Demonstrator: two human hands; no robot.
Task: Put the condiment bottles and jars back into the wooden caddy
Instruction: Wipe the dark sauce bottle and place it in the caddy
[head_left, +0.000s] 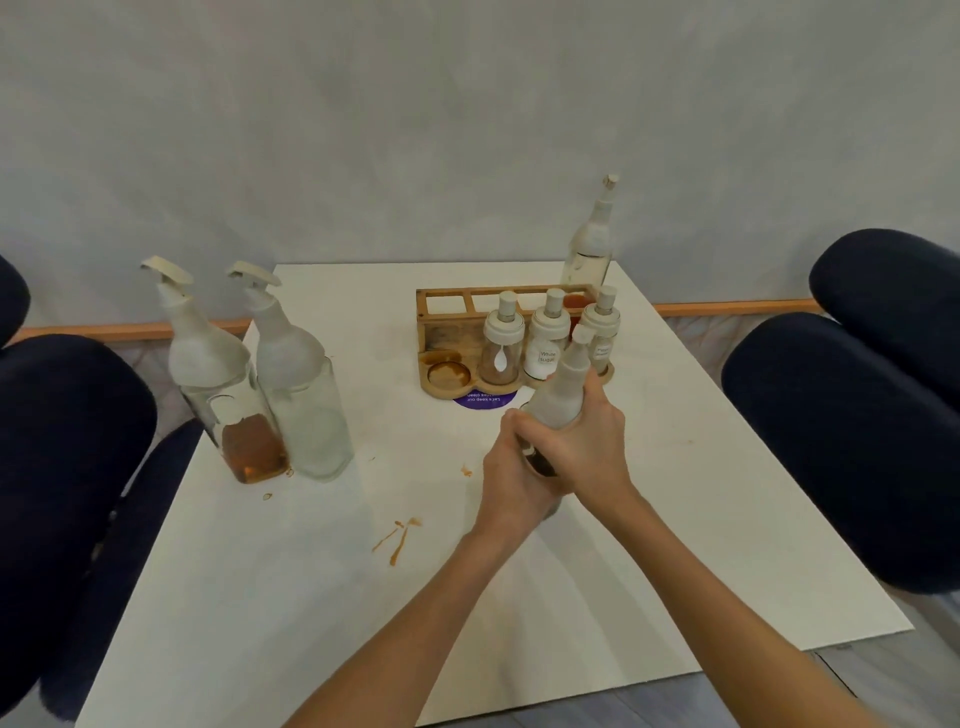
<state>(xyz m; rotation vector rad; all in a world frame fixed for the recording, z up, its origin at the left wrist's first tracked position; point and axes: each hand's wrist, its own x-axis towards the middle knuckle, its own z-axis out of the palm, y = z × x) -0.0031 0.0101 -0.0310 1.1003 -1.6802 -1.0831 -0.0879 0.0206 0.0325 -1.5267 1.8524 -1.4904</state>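
Head view, looking down on a white table (519, 597) with brown sauce smears (397, 538). Both hands wrapped round one dark-filled sauce bottle (558, 395): left hand (511, 470) clenched low on the body, right hand (587, 441) clasping the white shoulder. Held just in front of the wooden caddy (447, 332), neck tilted toward it, base hidden behind the fingers, so lifted or resting cannot be told.

Already seated in the front wells: brown-powder jar (501, 345), white sugar jar (545, 340), a third labelled jar (602, 327). Leftmost front well (449, 373) empty and stained. Clear tall bottle (589, 244) standing at the rear right, seemingly in a back compartment. Still outside, well apart at the left: amber-liquid bottle (228, 395) and an empty frosted bottle (304, 395), touching.

Step in hand, probably: carrying this bottle to a rear slot. Next move calls for lifting over the jar lids, righting it upright, lowering into an open back compartment without knocking the jars.
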